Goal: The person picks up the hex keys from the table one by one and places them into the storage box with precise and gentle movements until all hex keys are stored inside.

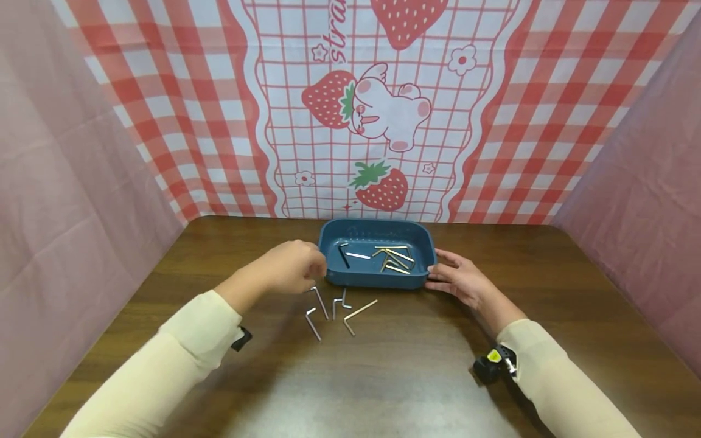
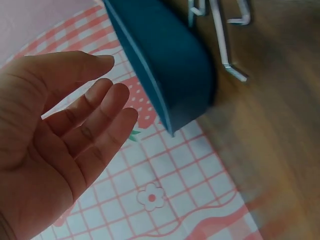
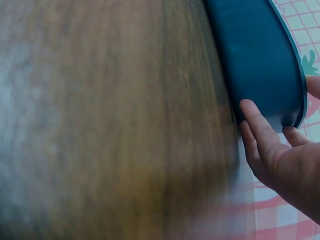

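Observation:
A blue bin [image 1: 378, 280] stands near the back of the table, holding several gold hex keys [image 1: 397, 258], a black one [image 1: 344, 255] and a silver one [image 1: 358, 256]. My left hand [image 1: 298, 266] is at the bin's left end, above the table; in the left wrist view the hand [image 2: 70, 125] has bent fingers apart from the thumb and nothing between them. Fingers of my right hand [image 1: 462, 281] touch the bin's right end, and the right wrist view shows that hand [image 3: 285, 155] against the bin's wall [image 3: 265, 60].
In front of the bin lie several loose hex keys: silver ones [image 1: 313, 323] at the left and a gold one [image 1: 360, 311] at the right. A patterned cloth [image 1: 219, 121] hangs behind the table [image 1: 394, 377], with pink cloths [image 1: 646, 152] at both sides.

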Motion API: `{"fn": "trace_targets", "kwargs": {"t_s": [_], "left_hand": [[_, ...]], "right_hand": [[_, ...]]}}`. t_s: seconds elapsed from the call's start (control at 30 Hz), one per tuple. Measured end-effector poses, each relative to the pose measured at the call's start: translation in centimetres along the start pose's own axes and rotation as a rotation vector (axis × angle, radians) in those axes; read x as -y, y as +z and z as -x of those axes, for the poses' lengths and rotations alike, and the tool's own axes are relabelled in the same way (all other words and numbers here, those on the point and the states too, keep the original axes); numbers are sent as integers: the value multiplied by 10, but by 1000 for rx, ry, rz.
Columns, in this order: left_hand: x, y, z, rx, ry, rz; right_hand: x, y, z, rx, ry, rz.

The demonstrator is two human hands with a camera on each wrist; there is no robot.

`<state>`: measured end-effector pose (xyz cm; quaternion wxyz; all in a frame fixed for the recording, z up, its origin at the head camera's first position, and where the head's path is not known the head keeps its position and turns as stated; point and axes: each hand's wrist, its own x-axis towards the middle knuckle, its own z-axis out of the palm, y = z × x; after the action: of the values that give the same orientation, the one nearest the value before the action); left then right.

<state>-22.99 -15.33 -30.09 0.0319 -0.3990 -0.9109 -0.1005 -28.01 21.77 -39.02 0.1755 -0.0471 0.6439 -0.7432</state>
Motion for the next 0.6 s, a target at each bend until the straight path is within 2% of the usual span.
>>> {"fn": "trace_targets", "kwargs": {"t_s": [0.17, 0.3, 0.4, 0.6], "left_hand": [[2, 10, 11, -33, 33, 5], [3, 21, 18, -59, 19, 20], [4, 30, 23, -60, -39, 22], [1, 46, 29, -41, -228, 55]], "right_hand": [[0, 0, 0, 9, -1, -4], [1, -1, 0, 9, 6, -3], [1, -1, 0, 10, 6, -2], [3, -1, 0, 17, 1, 13]]}}
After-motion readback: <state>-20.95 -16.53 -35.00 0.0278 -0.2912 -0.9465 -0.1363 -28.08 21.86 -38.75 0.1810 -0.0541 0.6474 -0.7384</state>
